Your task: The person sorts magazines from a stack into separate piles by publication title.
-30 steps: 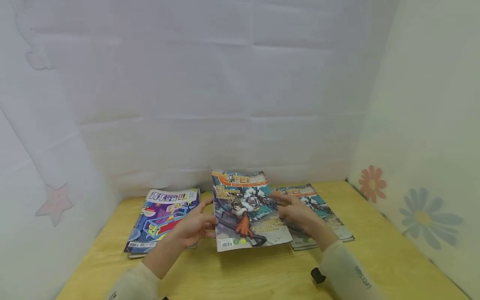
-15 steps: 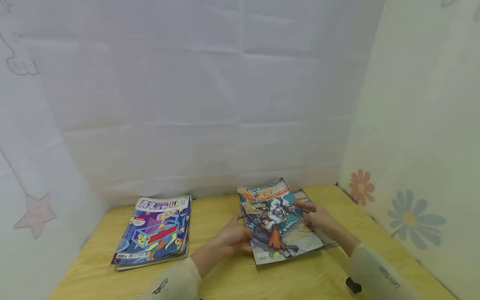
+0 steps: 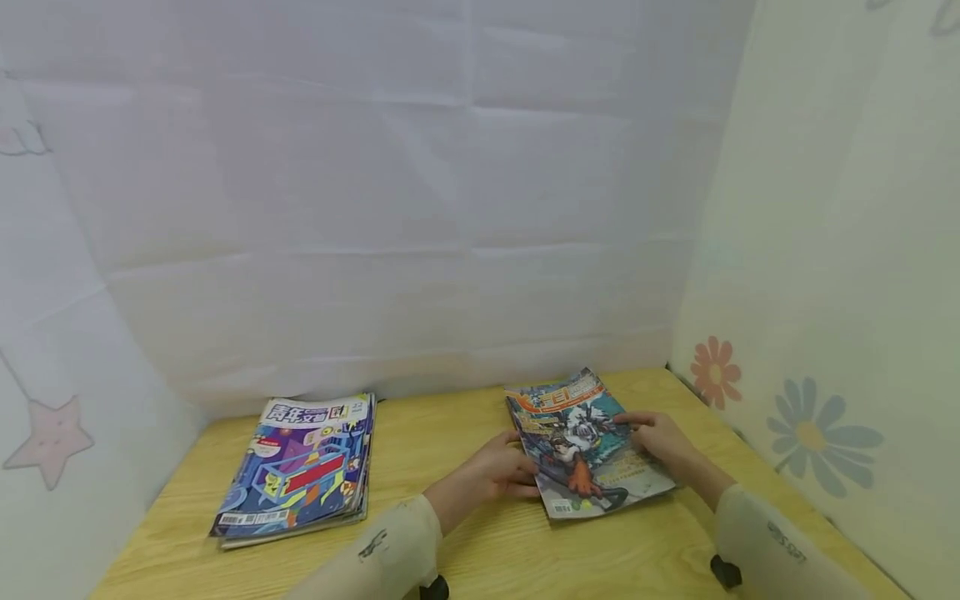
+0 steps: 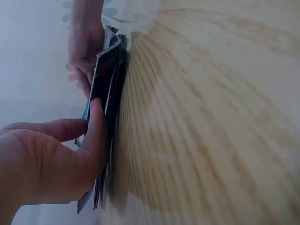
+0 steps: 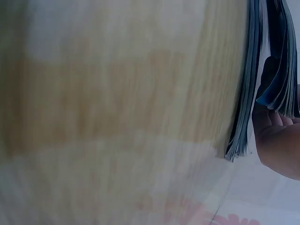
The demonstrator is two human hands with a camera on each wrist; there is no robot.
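A magazine [image 3: 581, 450] with a teal and grey cover lies slightly tilted over another magazine pile on the right part of the table. At its left edge my left hand [image 3: 495, 473] pinches it; the left wrist view shows the thumb and a finger of that left hand [image 4: 56, 159] on either side of the edge. My right hand [image 3: 663, 442] holds the right edge, index finger over the cover. In the right wrist view, part of the right hand [image 5: 276, 140] reaches between the held magazine [image 5: 283, 70] and the lower pile [image 5: 243, 103]. The cover underneath is hidden.
A stack of magazines [image 3: 300, 475] with a purple and blue cover lies on the left of the yellow wooden table [image 3: 420, 425]. White cloth [image 3: 360, 208] rises behind the table, and a flower-printed wall [image 3: 825, 292] borders its right side.
Both hands have carried the magazine right and lowered it from beside the right pile to over it. The view has turned slightly right.
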